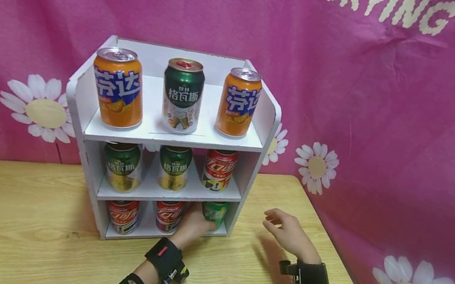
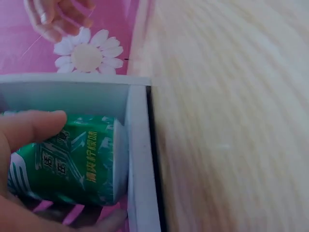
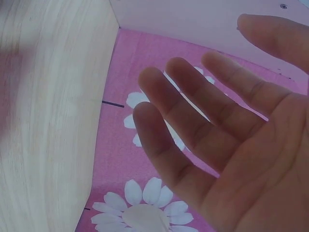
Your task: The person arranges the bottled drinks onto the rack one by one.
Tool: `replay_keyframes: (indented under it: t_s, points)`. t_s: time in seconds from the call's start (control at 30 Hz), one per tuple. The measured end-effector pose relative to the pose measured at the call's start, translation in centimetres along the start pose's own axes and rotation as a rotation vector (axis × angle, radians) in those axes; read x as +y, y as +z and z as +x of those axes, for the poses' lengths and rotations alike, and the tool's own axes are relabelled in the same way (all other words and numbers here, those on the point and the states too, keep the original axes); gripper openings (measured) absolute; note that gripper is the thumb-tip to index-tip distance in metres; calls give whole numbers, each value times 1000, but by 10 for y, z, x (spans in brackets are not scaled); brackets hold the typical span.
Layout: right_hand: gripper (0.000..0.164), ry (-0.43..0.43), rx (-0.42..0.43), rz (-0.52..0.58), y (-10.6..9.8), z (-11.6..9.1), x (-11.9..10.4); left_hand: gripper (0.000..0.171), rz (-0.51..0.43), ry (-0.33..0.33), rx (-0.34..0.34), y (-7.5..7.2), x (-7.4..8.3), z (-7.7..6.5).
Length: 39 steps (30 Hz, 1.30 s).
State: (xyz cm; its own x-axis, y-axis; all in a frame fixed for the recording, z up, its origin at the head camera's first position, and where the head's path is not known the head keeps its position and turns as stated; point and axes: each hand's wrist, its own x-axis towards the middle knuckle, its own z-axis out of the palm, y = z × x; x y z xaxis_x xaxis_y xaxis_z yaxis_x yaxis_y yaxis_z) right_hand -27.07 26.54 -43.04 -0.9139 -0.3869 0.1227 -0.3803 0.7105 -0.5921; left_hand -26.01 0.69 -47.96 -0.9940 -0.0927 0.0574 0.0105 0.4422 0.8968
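My left hand [image 1: 196, 224] reaches into the bottom right of a white three-tier shelf [image 1: 144, 139] and grips a green soda can [image 2: 72, 162]. The thumb lies across the can's printed side in the left wrist view, with fingers round its other side. The can's base is close to the bottom board. Just left of that hand stands a red cola can [image 1: 168, 215], and another red can [image 1: 123, 216] is at the bottom left. My right hand [image 1: 291, 233] hovers above the table right of the shelf, holding nothing, its fingers loosely bent and spread in the right wrist view.
Two orange soda cans [image 1: 118, 89] [image 1: 239, 104] flank a green-and-white can [image 1: 181, 97] on top. The middle tier holds two green-and-gold cans [image 1: 122, 167] [image 1: 174, 168] and a red can [image 1: 219, 170]. A pink flowered curtain [image 1: 373, 110] borders the wooden table [image 1: 21, 224].
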Motion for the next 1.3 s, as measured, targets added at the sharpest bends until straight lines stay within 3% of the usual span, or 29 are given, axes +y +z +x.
replay_keyframes:
  t_s: [0.17,0.4,0.57,0.8,1.07,1.2,1.3]
  points:
    - [29,-10,0,8,1,2,0,84,10,13,35,1,0,0]
    - [30,-5,-7,19,3,1,1,82,22,15,-10,-4,1,1]
    - [29,-24,7,20,0,1,0,81,56,38,30,-3,3,1]
    - [28,-6,-3,30,1,-3,2,86,55,18,72,2,0,-4]
    - [27,-25,10,24,4,-2,1,91,45,36,66,-2,-1,-8]
    - [28,-27,7,20,3,-2,-3,90,57,111,24,-5,-3,-22]
    - [27,-34,29,-3,5,-3,-6,86,52,142,-118,-17,-5,-43]
